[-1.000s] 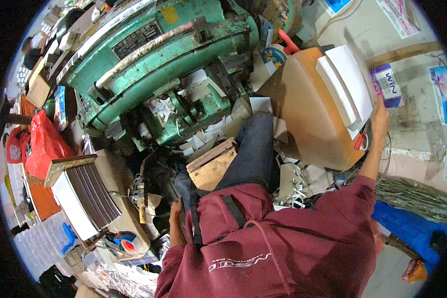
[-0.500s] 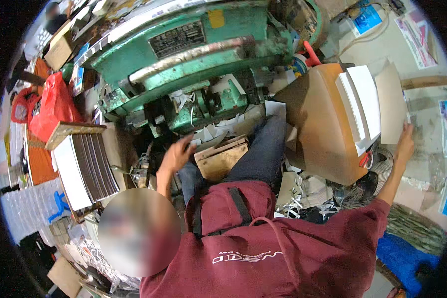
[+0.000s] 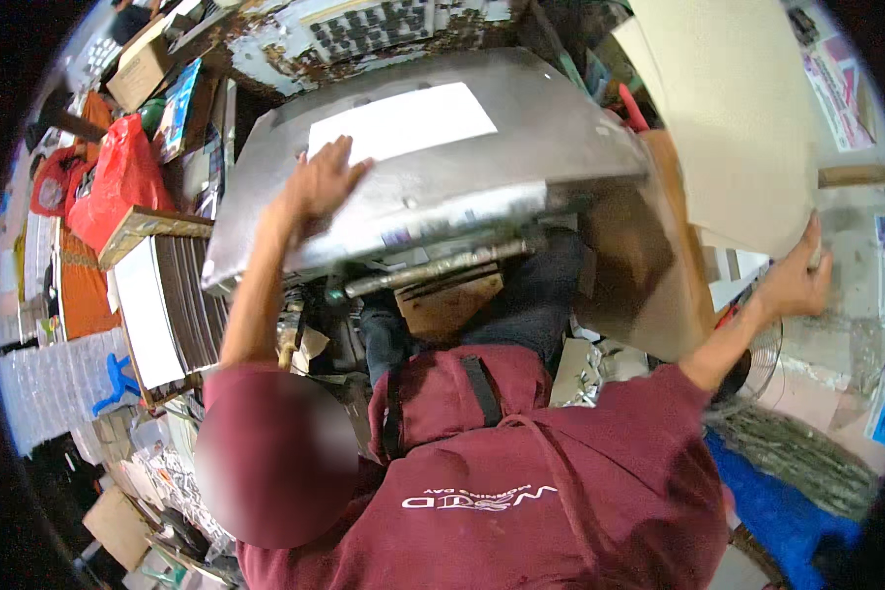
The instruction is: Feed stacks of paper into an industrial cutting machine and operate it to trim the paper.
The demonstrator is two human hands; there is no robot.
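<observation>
My left hand [image 3: 326, 182] is on the grey metal plate [image 3: 551, 128] of the machine, fingers apart at the lower edge of a white rectangle [image 3: 403, 116], which looks like paper. At the right, my right hand [image 3: 796, 275] grips a large cream sheet [image 3: 718, 118] by its lower corner, holding it beside the plate. Behind it, white sheets [image 3: 737, 285] show on a tan padded surface [image 3: 686, 265]. Below the plate's front edge is a blurred metal bar [image 3: 433, 265].
At the left are a stack of sheets [image 3: 152, 305] beside a wooden board, a red plastic bag [image 3: 113, 187] and cardboard boxes [image 3: 138, 74]. A wire fan [image 3: 762, 359] stands low at the right, near blue fabric [image 3: 757, 501]. A partly visible person [image 3: 128, 20] is at the far upper left.
The machine's plate has swung down toward me, its grey face now showing. My left hand has moved up onto it. My right hand has lifted a cream sheet off the pile.
</observation>
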